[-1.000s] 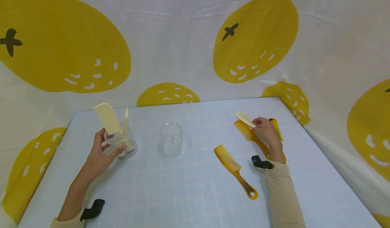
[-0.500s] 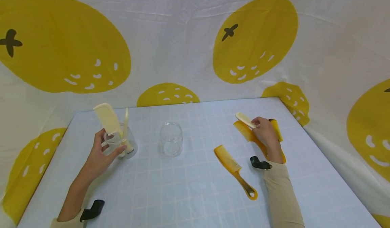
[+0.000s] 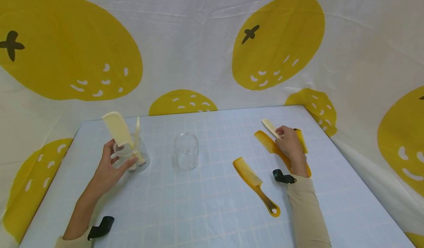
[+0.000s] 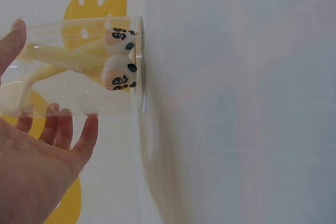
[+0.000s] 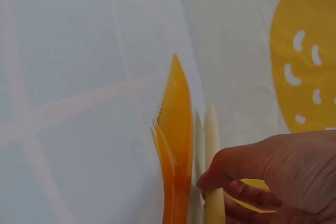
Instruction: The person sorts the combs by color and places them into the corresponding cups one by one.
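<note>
Booth-like space: printed curtain (image 3: 188, 53) (three sides) around a table (image 3: 198, 211).

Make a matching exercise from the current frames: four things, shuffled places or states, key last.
Things:
1. left hand
2. right hand
3. second glass
4. comb nearest the wearer

States:
A. upright, no combs inside
B. pinches a cream comb
C. amber, lying on the tabletop
D. grips a clear glass with cream combs in it

Pairs: 1-D, 2-B, 3-A, 4-C
</note>
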A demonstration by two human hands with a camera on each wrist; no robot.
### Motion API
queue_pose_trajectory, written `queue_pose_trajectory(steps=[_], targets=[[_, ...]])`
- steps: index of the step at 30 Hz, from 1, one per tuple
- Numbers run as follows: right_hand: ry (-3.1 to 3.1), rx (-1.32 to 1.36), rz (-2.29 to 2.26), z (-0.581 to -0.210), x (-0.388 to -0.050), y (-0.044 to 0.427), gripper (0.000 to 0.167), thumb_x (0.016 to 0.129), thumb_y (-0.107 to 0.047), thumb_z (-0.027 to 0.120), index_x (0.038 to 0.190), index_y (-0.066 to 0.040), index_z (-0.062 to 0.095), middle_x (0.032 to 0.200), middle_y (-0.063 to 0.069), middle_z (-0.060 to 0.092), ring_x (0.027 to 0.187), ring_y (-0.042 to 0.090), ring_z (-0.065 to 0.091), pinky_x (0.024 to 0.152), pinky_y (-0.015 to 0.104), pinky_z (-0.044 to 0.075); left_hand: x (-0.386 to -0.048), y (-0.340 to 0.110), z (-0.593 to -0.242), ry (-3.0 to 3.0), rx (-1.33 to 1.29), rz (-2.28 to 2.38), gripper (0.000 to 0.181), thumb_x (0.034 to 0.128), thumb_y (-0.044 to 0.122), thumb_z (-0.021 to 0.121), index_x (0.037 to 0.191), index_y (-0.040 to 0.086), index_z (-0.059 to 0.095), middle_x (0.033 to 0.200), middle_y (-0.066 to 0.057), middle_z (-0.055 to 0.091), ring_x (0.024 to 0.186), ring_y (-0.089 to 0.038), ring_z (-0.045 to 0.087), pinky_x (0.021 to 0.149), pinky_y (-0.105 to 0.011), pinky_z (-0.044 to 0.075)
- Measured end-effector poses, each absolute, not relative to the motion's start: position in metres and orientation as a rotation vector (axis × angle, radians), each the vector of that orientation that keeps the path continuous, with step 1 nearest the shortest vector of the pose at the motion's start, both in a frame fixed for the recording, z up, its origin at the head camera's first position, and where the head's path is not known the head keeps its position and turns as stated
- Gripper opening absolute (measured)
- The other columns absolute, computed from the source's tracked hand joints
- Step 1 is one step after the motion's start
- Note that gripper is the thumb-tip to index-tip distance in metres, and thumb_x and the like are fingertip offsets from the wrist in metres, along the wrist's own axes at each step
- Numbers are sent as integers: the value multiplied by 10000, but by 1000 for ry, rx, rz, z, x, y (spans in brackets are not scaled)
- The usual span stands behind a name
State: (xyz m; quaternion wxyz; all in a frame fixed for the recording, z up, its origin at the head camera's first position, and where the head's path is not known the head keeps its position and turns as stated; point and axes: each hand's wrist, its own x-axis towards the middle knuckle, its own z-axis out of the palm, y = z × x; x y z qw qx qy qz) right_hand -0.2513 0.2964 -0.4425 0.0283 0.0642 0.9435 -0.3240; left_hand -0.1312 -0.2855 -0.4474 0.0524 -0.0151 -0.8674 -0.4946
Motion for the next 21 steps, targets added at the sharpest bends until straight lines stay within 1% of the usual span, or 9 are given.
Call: queue_pose_trajectory(steps=[6,9,15,21], targets=[[2930,226,-1028,-438,-249,295,360,972,-25,539,1330,8,561,1330,243,550,1124,390,528,984,548,471,-131,-285,-446,-2635,-52,-1507,979,977,214,732,1611,56,4,1585,-297,160,1424,-532,211,1092,-757,248],[2962,220,-1045,-435,-250,294,334,968,-10,538,1296,22,588,1292,240,580,1098,388,537,976,544,471,-131,-285,-446,-2633,-58,-1510,976,978,210,730,1611,56,3,1584,-294,162,1423,-528,213,1091,-756,250],[3053,133,-1056,-430,-252,294,293,924,49,548,1204,62,635,1181,266,631,1044,414,570,941,543,479,-131,-285,-446,-2621,-77,-1511,963,980,198,726,1608,47,13,1579,-290,170,1415,-516,218,1089,-760,248],[3106,40,-1086,-422,-251,290,213,960,23,624,1167,61,653,1131,269,657,1029,423,608,933,544,500,-131,-284,-448,-2613,-83,-1508,956,980,186,725,1609,51,17,1574,-285,178,1404,-506,224,1087,-767,238]])
